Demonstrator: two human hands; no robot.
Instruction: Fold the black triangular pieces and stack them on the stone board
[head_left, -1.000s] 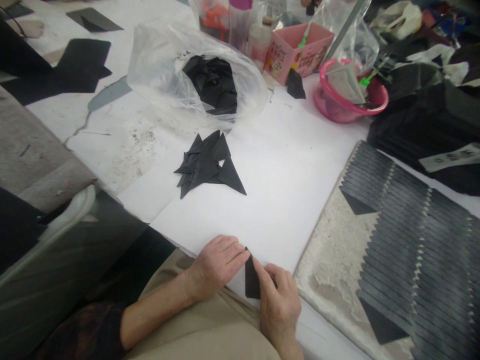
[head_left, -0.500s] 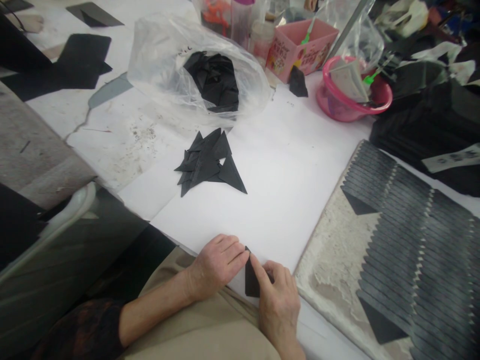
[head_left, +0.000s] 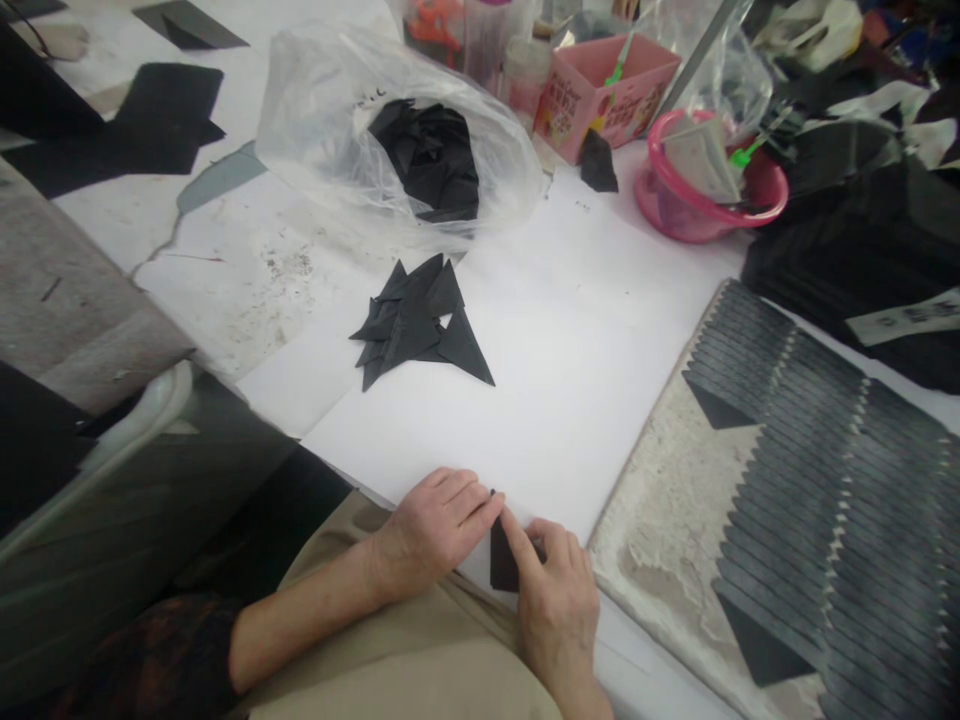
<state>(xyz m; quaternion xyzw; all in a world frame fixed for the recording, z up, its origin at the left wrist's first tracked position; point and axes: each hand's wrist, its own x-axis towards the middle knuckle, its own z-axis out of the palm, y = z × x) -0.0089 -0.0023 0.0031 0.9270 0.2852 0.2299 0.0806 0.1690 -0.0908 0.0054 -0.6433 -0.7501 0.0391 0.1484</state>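
Note:
A small flat black piece point(head_left: 504, 562) lies at the near edge of the white table, partly hidden under my fingers. My left hand point(head_left: 448, 525) comes in from the left, its fingers together and their tips pressing the piece's upper corner. On the other side, my right hand point(head_left: 556, 595) grips the piece, with the index finger stretched to that same corner and the other fingers curled. The fingertips of both hands meet there. Farther up the table is a loose pile of black triangular pieces point(head_left: 420, 325).
To the right, a pale board point(head_left: 660, 490) carries overlapping rows of black pointed pieces point(head_left: 795, 480). A clear plastic bag point(head_left: 315, 130) with black pieces, a pink box point(head_left: 577, 95) and a pink bowl point(head_left: 694, 220) stand at the back. A person's hand point(head_left: 67, 42) shows at far left.
My left fingertips have slid slightly to the right over the black piece's upper corner. My right hand stays almost in place.

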